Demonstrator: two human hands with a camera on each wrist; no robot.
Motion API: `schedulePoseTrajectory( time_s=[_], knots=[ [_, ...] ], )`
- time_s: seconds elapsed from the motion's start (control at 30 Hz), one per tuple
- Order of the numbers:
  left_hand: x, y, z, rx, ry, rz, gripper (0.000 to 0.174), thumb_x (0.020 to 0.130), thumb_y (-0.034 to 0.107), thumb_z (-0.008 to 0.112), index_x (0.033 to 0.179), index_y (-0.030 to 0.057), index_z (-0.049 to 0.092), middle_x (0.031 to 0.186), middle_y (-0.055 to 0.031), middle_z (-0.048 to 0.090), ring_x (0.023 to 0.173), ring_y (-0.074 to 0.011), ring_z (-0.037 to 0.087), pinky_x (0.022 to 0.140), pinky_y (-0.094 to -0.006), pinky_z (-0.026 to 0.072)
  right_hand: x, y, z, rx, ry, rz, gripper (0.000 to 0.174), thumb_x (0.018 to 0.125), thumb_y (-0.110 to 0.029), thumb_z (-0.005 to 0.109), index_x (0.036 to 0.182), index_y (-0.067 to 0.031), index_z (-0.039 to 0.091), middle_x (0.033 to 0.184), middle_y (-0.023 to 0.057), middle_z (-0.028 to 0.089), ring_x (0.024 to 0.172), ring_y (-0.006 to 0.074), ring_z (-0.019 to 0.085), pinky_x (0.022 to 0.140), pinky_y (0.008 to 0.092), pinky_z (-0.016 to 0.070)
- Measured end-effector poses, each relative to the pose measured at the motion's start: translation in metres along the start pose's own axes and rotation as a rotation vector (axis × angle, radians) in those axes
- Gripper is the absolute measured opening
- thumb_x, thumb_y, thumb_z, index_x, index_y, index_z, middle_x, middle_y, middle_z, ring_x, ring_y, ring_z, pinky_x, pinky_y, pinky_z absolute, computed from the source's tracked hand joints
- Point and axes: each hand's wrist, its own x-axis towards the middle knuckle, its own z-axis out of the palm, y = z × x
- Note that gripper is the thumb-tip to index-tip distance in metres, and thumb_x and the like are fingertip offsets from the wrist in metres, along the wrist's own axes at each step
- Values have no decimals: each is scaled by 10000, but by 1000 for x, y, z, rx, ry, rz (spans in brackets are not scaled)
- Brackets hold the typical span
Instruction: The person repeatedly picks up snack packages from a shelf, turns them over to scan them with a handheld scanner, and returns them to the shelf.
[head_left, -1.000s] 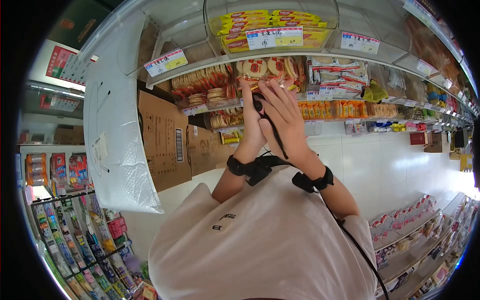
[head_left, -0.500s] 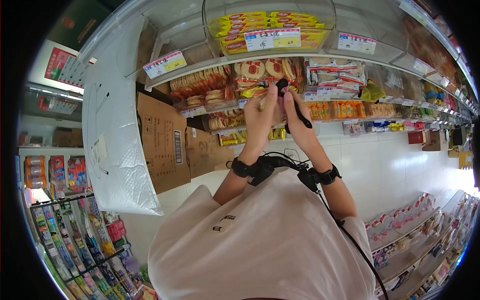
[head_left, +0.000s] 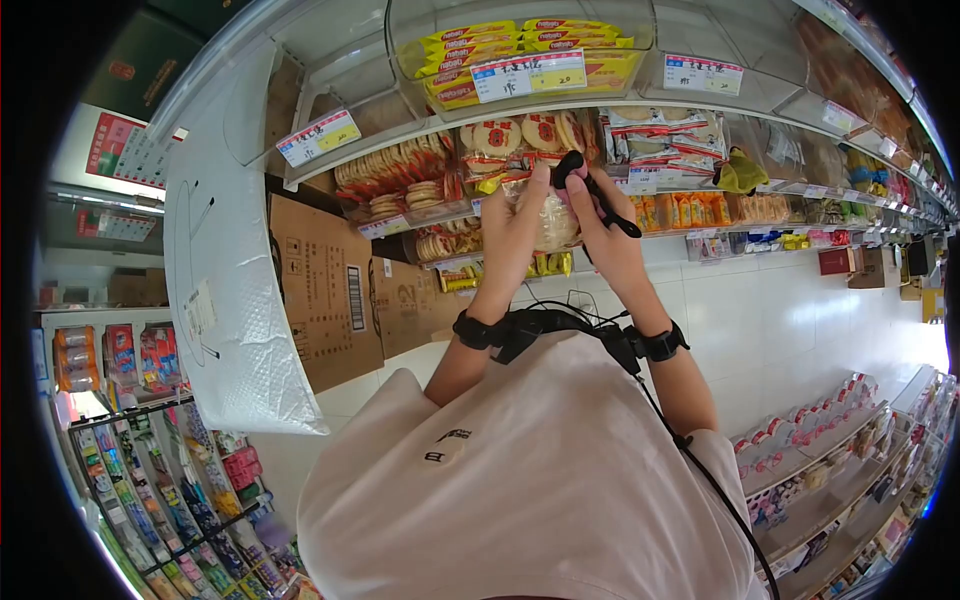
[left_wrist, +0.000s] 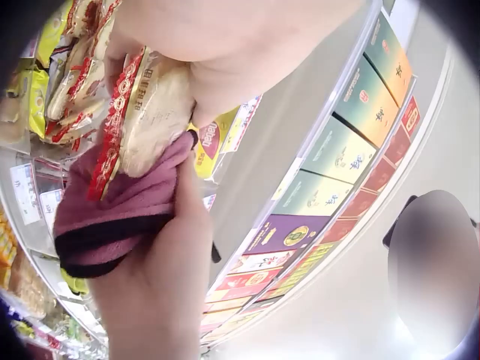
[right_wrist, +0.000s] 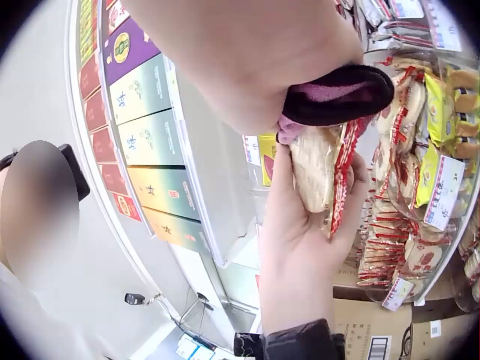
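Observation:
Held up before the shelf, a round flat cracker in a clear wrapper with a red printed edge [left_wrist: 157, 112] stands between both hands. My left hand [head_left: 510, 235] grips the wrapped cracker, thumb on one face and fingers round the other side, plainest in the right wrist view. A pink cloth with black trim [left_wrist: 150, 202] is in my right hand [head_left: 607, 240], bunched against the cracker's red edge. In the head view the cloth's black trim [head_left: 570, 165] shows by the thumbs, and the fingers behind the package are hidden.
Shelf bins of similar wrapped crackers [head_left: 395, 165] and yellow wafer packs [head_left: 530, 60] stand right behind the hands. Cardboard boxes [head_left: 325, 275] and a white foil-like sheet [head_left: 235, 300] are at the left. A black cable [head_left: 715, 485] runs along the right arm.
The hands were pressed together with the right hand over the left; they have since drawn apart and turned thumbs up. The wrapped cracker now shows between them, and the cloth has shifted with the right hand.

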Motion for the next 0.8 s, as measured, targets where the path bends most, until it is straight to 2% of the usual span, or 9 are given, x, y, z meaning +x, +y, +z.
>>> schedulePoseTrajectory(
  time_s=[0.07, 0.2, 0.3, 0.33, 0.4, 0.53, 0.63, 0.67, 0.8],
  knots=[
    [1, 8, -2, -22, 39, 0, 380, 1024, 326, 605, 879, -13, 697, 776, 27, 640, 674, -29, 558, 587, -207, 441, -3, 20, 3, 31, 46, 68, 359, 1018, -347, 596, 985, 8, 638, 731, 25, 615, 660, 77, 538, 584, 231, 415],
    [8, 13, -19, -2, 143, 260, 237, 964, 218, 679, 1030, -10, 691, 1046, -53, 652, 910, -126, 614, 752, -294, 510, -3, 2, -18, 469, -342, 648, 501, 1034, -491, 485, 1046, -21, 660, 930, 83, 671, 872, 178, 642, 760, 308, 496],
    [4, 15, -19, 581, -218, 766, 393, 812, 154, 799, 1152, 11, 667, 1130, -85, 647, 1030, -233, 614, 894, -378, 498, -4, -18, -16, 1095, -279, 758, 599, 1030, -565, 422, 1229, -36, 618, 1204, 114, 665, 1122, 240, 642, 989, 391, 503],
    [0, 21, -14, 577, -289, 769, 470, 766, 151, 822, 1185, 17, 655, 1133, -93, 649, 1043, -254, 613, 928, -398, 487, 0, -1, -27, 1268, -487, 616, 534, 1043, -471, 460, 1353, -44, 538, 1311, 110, 625, 1192, 243, 617, 1042, 412, 485],
    [-6, 31, 0, 571, -432, 781, 631, 676, 143, 869, 1250, 29, 632, 1138, -109, 654, 1070, -297, 611, 996, -438, 467, 0, 12, -38, 1168, -449, 629, 468, 1044, -375, 495, 1372, -44, 529, 1314, 109, 624, 1201, 237, 612, 1043, 410, 484],
    [5, 20, -13, 613, -321, 708, 819, 703, 199, 877, 1413, 39, 501, 1256, -150, 601, 1207, -324, 579, 1076, -482, 436, 4, 2, -44, 986, -203, 500, 377, 1010, -145, 571, 1369, -35, 534, 1316, 96, 621, 1212, 206, 604, 1021, 368, 502],
    [-2, 5, -1, 375, -50, 334, 724, 815, 222, 828, 1414, 12, 480, 1319, -164, 564, 1225, -258, 573, 1017, -421, 488, 3, 1, -38, 760, -61, 367, 427, 972, -127, 651, 1367, -23, 529, 1278, 79, 628, 1132, 139, 619, 971, 303, 504],
    [1, -2, -3, 59, -165, 79, 565, 905, 230, 760, 1354, -12, 517, 1257, -140, 610, 1131, -179, 611, 924, -336, 532, 1, 6, -38, 590, -37, 303, 455, 958, -142, 680, 1366, -17, 524, 1253, 79, 636, 1099, 122, 624, 957, 293, 501],
    [2, -2, -9, 47, -301, -6, 409, 940, 201, 718, 1246, -28, 573, 1118, -88, 671, 991, -133, 651, 817, -277, 552, -5, 19, -28, 334, 143, 216, 591, 900, -229, 776, 1356, 27, 500, 1036, 58, 684, 940, 72, 636, 846, 236, 500]
  ],
)
